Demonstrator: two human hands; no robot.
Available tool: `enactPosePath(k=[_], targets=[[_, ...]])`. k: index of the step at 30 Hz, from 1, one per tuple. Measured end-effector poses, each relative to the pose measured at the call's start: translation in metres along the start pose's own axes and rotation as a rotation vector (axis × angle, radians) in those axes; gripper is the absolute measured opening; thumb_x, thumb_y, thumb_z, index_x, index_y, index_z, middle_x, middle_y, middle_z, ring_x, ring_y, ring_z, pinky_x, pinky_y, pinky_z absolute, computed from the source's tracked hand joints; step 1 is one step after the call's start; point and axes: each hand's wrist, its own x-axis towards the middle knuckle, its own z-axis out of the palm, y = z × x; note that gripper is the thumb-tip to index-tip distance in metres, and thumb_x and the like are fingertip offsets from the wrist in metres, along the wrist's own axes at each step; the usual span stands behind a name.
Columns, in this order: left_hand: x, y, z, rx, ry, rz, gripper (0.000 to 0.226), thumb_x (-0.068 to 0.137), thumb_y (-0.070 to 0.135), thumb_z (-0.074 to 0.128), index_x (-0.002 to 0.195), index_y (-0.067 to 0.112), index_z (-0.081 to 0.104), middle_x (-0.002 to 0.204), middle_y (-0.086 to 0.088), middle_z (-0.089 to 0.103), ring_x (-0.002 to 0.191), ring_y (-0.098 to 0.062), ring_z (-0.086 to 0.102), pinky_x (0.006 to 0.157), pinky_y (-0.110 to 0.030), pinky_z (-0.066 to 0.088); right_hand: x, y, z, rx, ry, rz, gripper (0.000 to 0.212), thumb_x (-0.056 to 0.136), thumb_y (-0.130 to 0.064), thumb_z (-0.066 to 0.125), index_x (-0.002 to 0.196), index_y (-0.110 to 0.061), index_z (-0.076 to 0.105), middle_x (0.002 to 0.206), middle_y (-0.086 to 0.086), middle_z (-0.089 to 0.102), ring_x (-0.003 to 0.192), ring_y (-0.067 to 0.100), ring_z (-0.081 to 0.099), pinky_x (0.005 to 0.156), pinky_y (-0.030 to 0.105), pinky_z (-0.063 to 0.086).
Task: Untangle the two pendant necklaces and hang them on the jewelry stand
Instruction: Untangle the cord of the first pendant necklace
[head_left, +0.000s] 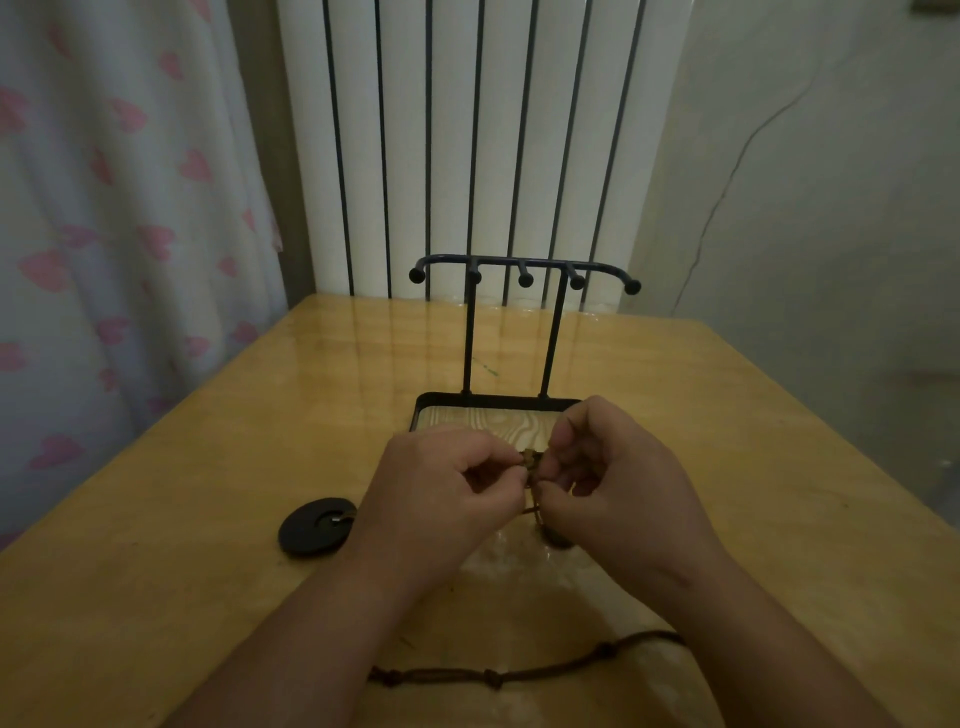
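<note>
**Spotter:** Where's the tangle?

**Operator:** Right between my hands. The knot (532, 460) of brown cord is held above the table (208, 467), just in front of the jewelry stand (524, 266). My left hand (447, 488) pinches it from one side and my right hand (618, 483) from the other, fingers curled in.

**Spotter:** Pendants?

**Operator:** One dark round pendant (318, 526) lies flat beside my left wrist. There's a dark shape under my right hand, too hidden to call. Loose cord (519, 675) trails by my forearms. Nothing hangs on the stand yet.

**Spotter:** Risks?

**Operator:** I'd say a hard pull cinches the knot tighter. A sharp tug could also drag that pendant across the glossy top.

**Spotter:** Any writing?

**Operator:** None I can read.
</note>
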Motion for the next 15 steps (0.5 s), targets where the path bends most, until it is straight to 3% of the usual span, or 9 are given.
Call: enactPosePath(k=[5,8,11,15], targets=[[-0.0005,0.0002,0.0006,-0.082,0.01,-0.073,0.01,0.08,0.018,0.069,0.083,0.023,0.077,0.069,0.012,0.066,0.068,-0.003,0.063,0.056,-0.014,0.048,0.0003,-0.0008,-0.0009,0.078,-0.027,0.063,0.027,0.075,-0.005,0.072,0.084,-0.026,0.057,0.079,-0.009,0.069,0.067,0.008,0.063,0.06,0.024,0.056],[-0.0004,0.0017,-0.0004,-0.163,0.047,-0.127,0.011,0.081,0.015,0.07,0.082,0.024,0.076,0.069,0.012,0.068,0.068,-0.001,0.064,0.056,-0.011,0.047,-0.0003,-0.0047,-0.0015,0.147,-0.032,0.117,0.011,0.076,-0.025,0.072,0.084,-0.025,0.065,0.077,-0.002,0.07,0.07,0.011,0.065,0.061,0.031,0.057],[0.0002,0.0032,-0.0012,-0.176,0.055,-0.123,0.019,0.081,0.013,0.07,0.079,0.031,0.073,0.068,0.013,0.068,0.069,0.0,0.064,0.056,-0.009,0.046,-0.0006,-0.0071,-0.0014,0.102,-0.056,0.124,0.018,0.074,-0.043,0.065,0.079,-0.027,0.071,0.074,-0.001,0.071,0.069,0.014,0.066,0.061,0.035,0.056],[-0.0002,0.0027,-0.0003,-0.179,0.037,-0.12,0.019,0.08,0.014,0.07,0.077,0.033,0.072,0.067,0.013,0.067,0.067,-0.001,0.064,0.055,-0.011,0.047,-0.0002,-0.0041,0.0016,0.016,-0.053,0.094,0.009,0.083,-0.027,0.065,0.077,-0.029,0.07,0.069,-0.004,0.069,0.062,0.007,0.063,0.055,0.024,0.053]])
